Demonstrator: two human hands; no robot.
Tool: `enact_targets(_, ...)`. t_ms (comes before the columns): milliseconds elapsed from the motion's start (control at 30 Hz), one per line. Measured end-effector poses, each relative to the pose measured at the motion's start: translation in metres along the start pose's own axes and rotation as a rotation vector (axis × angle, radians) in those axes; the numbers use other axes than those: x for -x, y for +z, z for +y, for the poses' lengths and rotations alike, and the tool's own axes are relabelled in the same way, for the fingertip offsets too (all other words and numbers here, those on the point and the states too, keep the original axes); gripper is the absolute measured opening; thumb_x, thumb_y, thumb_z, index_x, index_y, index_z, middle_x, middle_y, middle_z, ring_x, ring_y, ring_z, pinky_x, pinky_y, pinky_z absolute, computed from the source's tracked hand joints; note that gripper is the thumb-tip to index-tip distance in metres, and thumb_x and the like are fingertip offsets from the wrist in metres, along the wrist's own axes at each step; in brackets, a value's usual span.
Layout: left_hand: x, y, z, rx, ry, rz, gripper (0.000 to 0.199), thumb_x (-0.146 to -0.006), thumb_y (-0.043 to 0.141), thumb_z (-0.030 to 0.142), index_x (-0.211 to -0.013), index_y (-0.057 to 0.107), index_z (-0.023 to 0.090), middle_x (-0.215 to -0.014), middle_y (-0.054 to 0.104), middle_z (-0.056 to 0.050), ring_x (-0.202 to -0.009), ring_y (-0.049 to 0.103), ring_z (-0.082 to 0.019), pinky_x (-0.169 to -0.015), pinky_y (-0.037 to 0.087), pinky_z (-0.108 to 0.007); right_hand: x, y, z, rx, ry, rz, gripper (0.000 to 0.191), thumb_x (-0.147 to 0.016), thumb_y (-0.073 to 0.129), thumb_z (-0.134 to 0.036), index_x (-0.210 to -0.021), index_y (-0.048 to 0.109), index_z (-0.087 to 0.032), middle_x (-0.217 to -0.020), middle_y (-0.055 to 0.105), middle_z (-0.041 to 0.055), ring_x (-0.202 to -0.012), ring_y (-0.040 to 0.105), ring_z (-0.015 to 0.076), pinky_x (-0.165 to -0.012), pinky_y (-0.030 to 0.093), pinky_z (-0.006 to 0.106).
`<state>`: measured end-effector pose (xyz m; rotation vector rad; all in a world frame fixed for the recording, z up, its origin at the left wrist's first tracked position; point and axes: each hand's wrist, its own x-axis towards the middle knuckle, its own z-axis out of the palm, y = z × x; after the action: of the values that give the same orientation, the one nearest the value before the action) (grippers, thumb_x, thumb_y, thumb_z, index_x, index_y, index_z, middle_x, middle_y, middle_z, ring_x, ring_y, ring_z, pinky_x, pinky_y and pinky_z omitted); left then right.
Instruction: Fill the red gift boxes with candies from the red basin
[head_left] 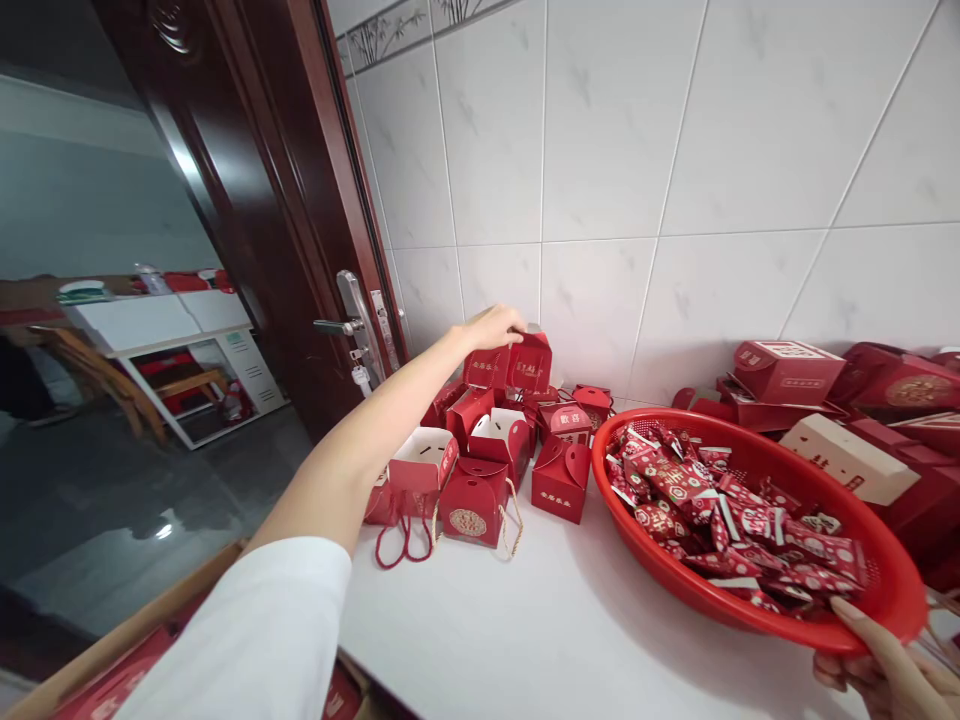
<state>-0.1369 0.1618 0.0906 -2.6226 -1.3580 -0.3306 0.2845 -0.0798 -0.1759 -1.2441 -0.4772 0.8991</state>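
Observation:
My left hand (pixel 495 325) reaches to the back of the group of boxes, its fingers closed on the top of a small red gift box (pixel 531 364). Below and in front of it stand several more red gift boxes. One with a gold round emblem (pixel 469 522) has a twisted cord handle, and an open box (pixel 421 462) shows its white inside. At the lower right, my right hand (pixel 892 655) grips the near rim of a red plastic basket (pixel 637 545), thumb inside and fingers underneath. Red-wrapped sweets (pixel 739 520) fill the basket.
The white tabletop (pixel 570 620) meets a tiled wall (pixel 600 150). More red boxes (pixel 787 370) and a cream box (pixel 847 455) are piled behind the basket. A dark wooden door (pixel 277 200) stands at left. A cardboard carton (pixel 202 578) holds red items below the table edge.

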Motion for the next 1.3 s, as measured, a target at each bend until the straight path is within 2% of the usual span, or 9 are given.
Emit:
enact_targets(133, -0.002, 0.01, 0.009, -0.062, -0.011, -0.094, 0.029, -0.086, 0.061, 0.027, -0.108, 0.08, 0.02, -0.118, 0.076, -0.008, -0.1, 0.07, -0.022, -0.091, 0.05, -0.031, 0.007, 0.008, -0.009, 0.046, 0.023, 0.018, 0.054, -0.032, 0.1, -0.051, -0.042, 0.059, -0.016, -0.042, 0.054, 0.0008, -0.04, 0.056, 0.0151, -0.036, 0.049, 0.023)
enact_targets(267, -0.005, 0.009, 0.021, -0.104, -0.033, -0.169, 0.028, -0.077, 0.066, 0.028, -0.1, 0.081, 0.024, -0.133, 0.068, -0.007, -0.104, 0.069, -0.024, -0.09, 0.051, -0.032, 0.015, 0.015, -0.019, 0.119, 0.0, -0.002, 0.058, -0.032, 0.096, -0.061, -0.039, 0.06, -0.015, -0.04, 0.053, 0.0032, -0.041, 0.053, 0.0153, -0.036, 0.048, 0.025)
enact_targets(400, -0.005, 0.003, 0.03, -0.122, -0.062, -0.207, 0.027, -0.072, 0.066, 0.028, -0.094, 0.081, 0.024, -0.142, 0.062, -0.008, -0.111, 0.067, -0.03, -0.096, 0.05, -0.038, 0.021, 0.02, -0.025, 0.077, 0.034, 0.004, 0.061, -0.026, 0.097, -0.061, -0.038, 0.057, -0.016, -0.039, 0.05, 0.0012, -0.04, 0.051, 0.0135, -0.038, 0.046, 0.024)
enact_targets(567, -0.008, -0.003, 0.035, -0.096, -0.096, -0.183, 0.027, -0.078, 0.062, 0.033, -0.096, 0.079, 0.021, -0.14, 0.063, -0.011, -0.11, 0.067, -0.03, -0.096, 0.051, -0.038, 0.022, 0.022, -0.023, 0.024, 0.044, 0.018, 0.059, -0.028, 0.099, -0.058, -0.042, 0.06, -0.015, -0.04, 0.05, -0.0002, -0.041, 0.05, 0.0128, -0.037, 0.045, 0.024)
enact_targets(667, -0.012, -0.004, 0.032, -0.059, -0.127, -0.147, 0.041, -0.084, 0.06, 0.042, -0.114, 0.076, 0.019, -0.134, 0.067, -0.012, -0.113, 0.066, -0.029, -0.098, 0.051, -0.035, 0.023, 0.022, -0.022, 0.002, 0.041, 0.012, 0.057, -0.03, 0.099, -0.057, -0.046, 0.065, -0.014, -0.04, 0.052, 0.0008, -0.041, 0.049, 0.0128, -0.037, 0.045, 0.025)
enact_targets(800, -0.016, -0.001, 0.024, 0.001, -0.177, -0.121, 0.056, -0.09, 0.055, 0.053, -0.134, 0.065, 0.019, -0.143, 0.063, -0.013, -0.115, 0.068, -0.026, -0.097, 0.051, -0.031, 0.024, 0.024, -0.022, -0.032, 0.061, 0.033, 0.057, -0.028, 0.1, -0.054, -0.045, 0.063, -0.014, -0.04, 0.049, -0.0012, -0.041, 0.049, 0.0121, -0.036, 0.043, 0.024)
enact_targets(1000, -0.021, 0.007, 0.022, 0.059, -0.203, -0.083, 0.053, -0.093, 0.051, 0.054, -0.128, 0.07, 0.018, -0.138, 0.068, -0.013, -0.119, 0.067, -0.027, -0.1, 0.051, -0.032, 0.025, 0.025, -0.023, -0.05, 0.075, 0.026, 0.057, -0.029, 0.1, -0.052, -0.042, 0.06, -0.014, -0.039, 0.05, -0.0009, -0.04, 0.049, 0.011, -0.037, 0.044, 0.023)
enact_targets(1167, -0.042, 0.006, 0.046, 0.116, -0.151, 0.029, 0.044, -0.095, 0.052, 0.043, -0.124, 0.072, 0.016, -0.137, 0.069, -0.013, -0.128, 0.062, -0.03, -0.111, 0.044, -0.038, 0.034, 0.032, -0.022, -0.092, 0.045, 0.101, 0.056, -0.03, 0.1, -0.051, -0.04, 0.058, -0.015, -0.037, 0.047, -0.0023, -0.035, 0.045, 0.0089, -0.035, 0.04, 0.022)
enact_targets(1300, -0.079, 0.016, 0.087, 0.211, -0.042, -0.01, 0.036, -0.096, 0.056, 0.036, -0.12, 0.074, 0.017, -0.129, 0.074, -0.009, -0.12, 0.067, -0.026, -0.107, 0.048, -0.033, 0.041, 0.031, -0.015, -0.132, 0.064, 0.182, 0.055, -0.028, 0.1, -0.049, -0.039, 0.058, -0.015, -0.036, 0.047, -0.0024, -0.034, 0.043, 0.0077, -0.033, 0.038, 0.021)
